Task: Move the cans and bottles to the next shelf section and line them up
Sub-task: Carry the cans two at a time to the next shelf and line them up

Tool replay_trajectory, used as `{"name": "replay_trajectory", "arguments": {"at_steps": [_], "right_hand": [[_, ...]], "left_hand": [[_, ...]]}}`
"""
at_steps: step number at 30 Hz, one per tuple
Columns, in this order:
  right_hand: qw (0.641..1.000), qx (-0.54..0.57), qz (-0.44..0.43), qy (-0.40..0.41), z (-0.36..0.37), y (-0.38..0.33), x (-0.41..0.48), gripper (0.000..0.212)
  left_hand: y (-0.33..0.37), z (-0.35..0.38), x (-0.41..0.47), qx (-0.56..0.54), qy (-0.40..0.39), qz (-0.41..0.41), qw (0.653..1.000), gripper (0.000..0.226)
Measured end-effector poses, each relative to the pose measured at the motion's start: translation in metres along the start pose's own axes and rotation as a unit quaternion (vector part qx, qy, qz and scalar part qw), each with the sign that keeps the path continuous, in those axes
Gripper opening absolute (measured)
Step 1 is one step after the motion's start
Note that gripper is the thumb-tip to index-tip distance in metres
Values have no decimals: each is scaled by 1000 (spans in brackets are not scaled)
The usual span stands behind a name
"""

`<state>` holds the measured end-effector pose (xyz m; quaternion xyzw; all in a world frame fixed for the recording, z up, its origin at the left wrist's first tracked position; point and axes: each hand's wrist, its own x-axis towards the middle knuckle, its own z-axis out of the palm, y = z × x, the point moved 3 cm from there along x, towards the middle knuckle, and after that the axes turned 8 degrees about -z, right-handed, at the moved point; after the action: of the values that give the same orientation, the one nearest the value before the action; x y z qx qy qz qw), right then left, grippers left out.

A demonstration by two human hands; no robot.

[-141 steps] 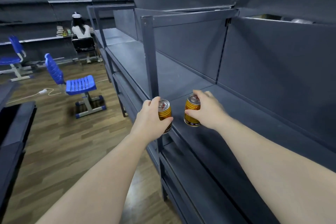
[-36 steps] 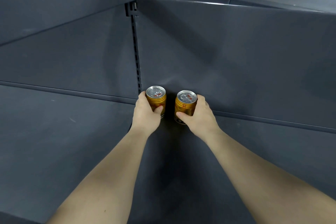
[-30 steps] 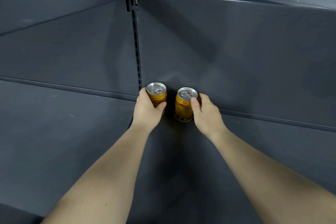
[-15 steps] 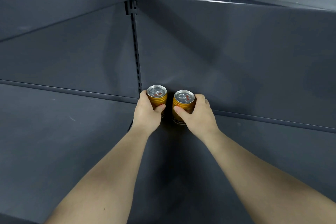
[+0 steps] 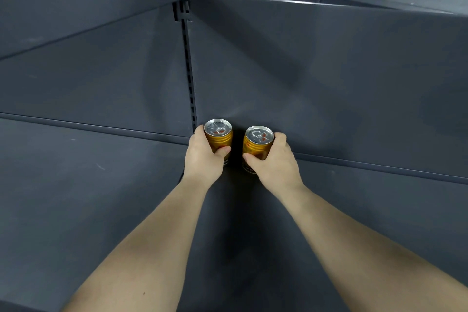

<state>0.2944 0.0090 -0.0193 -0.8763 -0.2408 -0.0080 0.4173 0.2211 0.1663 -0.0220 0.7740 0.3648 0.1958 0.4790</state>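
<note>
Fingers of our left hand curl round the left can, and our right hand wraps the right can likewise. Each can stands upright just ahead of its palm, near the back panel, with a dark gap between thumb and thumb. We judge the right can should slide toward the left fingers to close the row

2 cans upright on shelf, at back panel: left can just right of slotted upright; right can beside it, apart.
</note>
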Motion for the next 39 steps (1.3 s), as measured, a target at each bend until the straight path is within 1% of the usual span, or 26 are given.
{"name": "replay_trajectory", "arguments": {"at_steps": [3,6,9,11,17,23,29,35,39], "right_hand": [[1000,-2,14,16,1,2,0,82],[1000,-23,16,-3,2,3,1,89],[999,-46,10,-12,2,3,1,77],[999,-51,12,-5,2,2,1,73],[998,-49,22,21,9,-2,2,79],[999,-30,35,6,11,-2,3,84],[998,-61,22,-3,13,-2,4,75],[998,-66,22,3,15,-4,5,75],[998,-57,24,-7,14,-3,5,80]], "left_hand": [[-2,-1,-2,-34,-10,-14,999,67],[-3,1,-3,-24,-4,-4,1000,61],[-3,2,-4,-19,1,3,1000,57],[-2,3,-5,-22,-2,6,1000,55],[-3,2,-6,-29,-4,11,1000,56],[-4,3,-5,-19,-3,8,1000,59],[-3,4,-4,-13,1,3,1000,61],[-4,4,-3,-7,1,2,1000,63],[-6,4,-3,-6,-1,3,1000,66]]}}
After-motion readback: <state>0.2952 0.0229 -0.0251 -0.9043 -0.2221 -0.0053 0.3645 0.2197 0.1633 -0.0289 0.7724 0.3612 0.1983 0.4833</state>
